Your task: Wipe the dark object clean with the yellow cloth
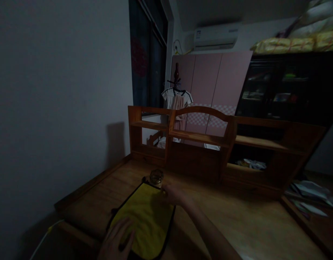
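A yellow cloth (148, 216) with a black border lies spread on the wooden surface, with some wrinkles in its lower half. My left hand (119, 236) rests on the cloth's lower left part, its fingers stretched out and the thumb apart. At the upper right corner, my right hand (171, 194) has its fingers closed on the cloth's edge; the dim light hides the fingertips. Just beyond the top edge stands a small clear glass vessel (156, 176), close to my right hand. A small dark thing (144, 179) sits at the cloth's upper left corner.
A wooden shelf unit (198, 137) rises along the far edge of the wooden surface (236, 220). The white wall (74, 90) bounds the left side. Papers (312, 191) lie beyond the raised right edge. Behind are a clothes stand with a shirt (170, 94) and a pink wardrobe (206, 77).
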`<state>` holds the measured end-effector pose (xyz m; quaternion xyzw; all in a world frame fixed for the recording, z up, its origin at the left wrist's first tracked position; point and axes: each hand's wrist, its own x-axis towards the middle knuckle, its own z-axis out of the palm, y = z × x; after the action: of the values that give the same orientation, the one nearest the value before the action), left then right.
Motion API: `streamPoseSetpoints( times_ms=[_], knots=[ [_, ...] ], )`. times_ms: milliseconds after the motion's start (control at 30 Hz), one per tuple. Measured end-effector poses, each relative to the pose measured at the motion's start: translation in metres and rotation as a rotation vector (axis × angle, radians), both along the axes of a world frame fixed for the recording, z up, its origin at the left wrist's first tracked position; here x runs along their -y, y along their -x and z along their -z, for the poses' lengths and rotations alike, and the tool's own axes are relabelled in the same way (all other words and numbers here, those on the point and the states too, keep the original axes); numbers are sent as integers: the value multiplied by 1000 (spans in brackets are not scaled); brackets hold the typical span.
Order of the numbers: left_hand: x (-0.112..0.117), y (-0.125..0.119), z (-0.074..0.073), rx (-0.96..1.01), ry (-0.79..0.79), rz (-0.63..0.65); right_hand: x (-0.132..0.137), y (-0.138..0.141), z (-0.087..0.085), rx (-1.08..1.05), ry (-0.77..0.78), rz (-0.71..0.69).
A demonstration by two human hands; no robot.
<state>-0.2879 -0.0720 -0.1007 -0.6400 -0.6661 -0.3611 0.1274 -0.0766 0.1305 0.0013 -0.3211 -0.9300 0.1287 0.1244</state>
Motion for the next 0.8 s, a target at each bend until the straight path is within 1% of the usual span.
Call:
streamPoseSetpoints(
  times_ms=[167, 367, 533, 700, 800],
  knots=[
    [-8, -1, 1, -81, 40, 35, 12, 2, 7, 44, -13, -18],
    [-17, 9, 0, -97, 44, 32, 9, 13, 1, 2, -23, 19],
    [-23, 13, 2, -101, 16, 20, 3, 24, -1, -39, -36, 111],
    [-24, 16, 4, -147, -17, 31, -5, 35, 7, -78, -40, 200],
    [-23, 16, 4, -148, -32, 32, -8, 38, 10, -115, -38, 228]
  ],
)
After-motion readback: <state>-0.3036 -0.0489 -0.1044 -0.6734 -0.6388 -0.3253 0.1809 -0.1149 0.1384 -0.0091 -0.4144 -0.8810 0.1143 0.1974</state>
